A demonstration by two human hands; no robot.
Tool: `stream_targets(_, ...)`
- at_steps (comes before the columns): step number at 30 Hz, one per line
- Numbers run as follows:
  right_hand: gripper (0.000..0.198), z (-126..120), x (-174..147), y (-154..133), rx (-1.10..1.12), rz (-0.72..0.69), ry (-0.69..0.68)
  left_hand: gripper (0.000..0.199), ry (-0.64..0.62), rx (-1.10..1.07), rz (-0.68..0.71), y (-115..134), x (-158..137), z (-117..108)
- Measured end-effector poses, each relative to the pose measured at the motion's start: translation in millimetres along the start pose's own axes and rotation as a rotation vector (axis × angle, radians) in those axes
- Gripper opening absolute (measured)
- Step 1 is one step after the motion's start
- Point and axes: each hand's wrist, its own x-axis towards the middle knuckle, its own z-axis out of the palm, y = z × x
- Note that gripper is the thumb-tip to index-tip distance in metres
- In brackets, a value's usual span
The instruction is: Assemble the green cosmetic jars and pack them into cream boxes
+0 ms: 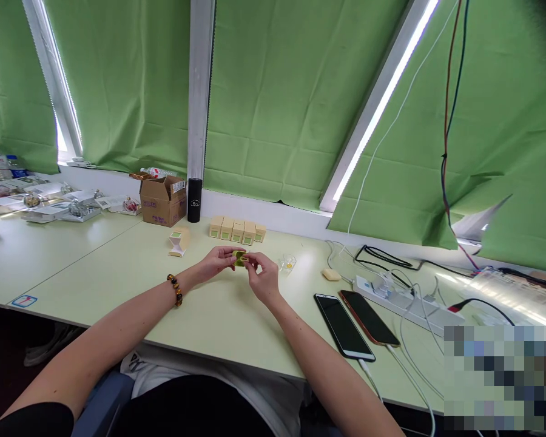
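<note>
Above the middle of the table, my left hand pinches a small yellow-green object from its left side. My right hand has its fingers closed on the right side of the same piece. The fingers cover part of it, and its exact kind is too small to tell. Left of my hands stands an opened small cardboard box with its flaps out. A row of several small tan boxes with green labels is behind them. Just right of my right hand lies a clear plastic piece with a yellow spot.
Two phones with cables lie at the right, near a white power strip and tangled cords. A beige rounded item sits nearby. At the back left are a cardboard carton, a black tumbler and several packaged items.
</note>
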Motion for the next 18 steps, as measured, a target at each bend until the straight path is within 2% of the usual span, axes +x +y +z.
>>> stream_targets(5,0.018,-1.6,0.3,1.6,-0.219,-0.186,-0.007,0.059,-0.010,0.021,0.000,1.0,-0.3,2.4)
stream_targets(8,0.021,-2.4,0.8,1.2,-0.321,-0.249,-0.005,0.058,-0.026,0.028,0.007,1.9,-1.0,3.9)
stream_targets(13,0.021,-2.2,1.3,-0.3,-0.404,-0.250,-0.046,0.056,-0.030,0.035,0.010,0.8,-1.2,3.8)
stream_targets(18,0.022,-2.3,1.6,-1.6,-0.386,-0.219,-0.060,0.057,-0.020,0.045,0.013,-1.3,-0.2,2.5)
